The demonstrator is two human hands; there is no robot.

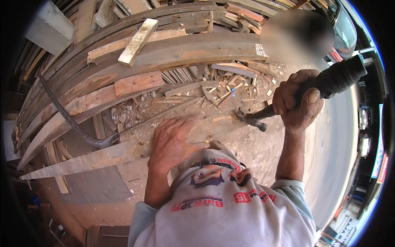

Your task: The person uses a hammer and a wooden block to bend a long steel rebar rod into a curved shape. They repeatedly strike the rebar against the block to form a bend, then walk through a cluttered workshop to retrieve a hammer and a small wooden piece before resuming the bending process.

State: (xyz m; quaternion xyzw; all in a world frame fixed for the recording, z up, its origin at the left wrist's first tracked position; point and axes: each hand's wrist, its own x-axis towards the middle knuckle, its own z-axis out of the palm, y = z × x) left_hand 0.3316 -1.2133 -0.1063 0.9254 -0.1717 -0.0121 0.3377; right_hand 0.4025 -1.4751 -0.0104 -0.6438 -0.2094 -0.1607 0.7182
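Observation:
A long, weathered wooden plank (119, 153) runs across in front of my body, from the far left to the middle. My left hand (175, 138) lies over it, fingers toward the far edge and thumb by the near edge; the fingertips are smeared by motion. My right hand (298, 99), raised at the right, is wrapped round the black, ribbed handle of a claw hammer (257, 122). The hammer's metal head is at the plank's right end, claw toward the wood. Whether the claw touches the plank, I cannot tell.
Beyond the plank lie long stacked beams (185, 53) with a short pale board (138, 43) across them. Wood scraps (222, 88) and rubble litter the ground. A dark curved strip (66, 113) hangs at the left. A grey sheet (96, 185) lies below the plank. A blurred patch covers the upper right.

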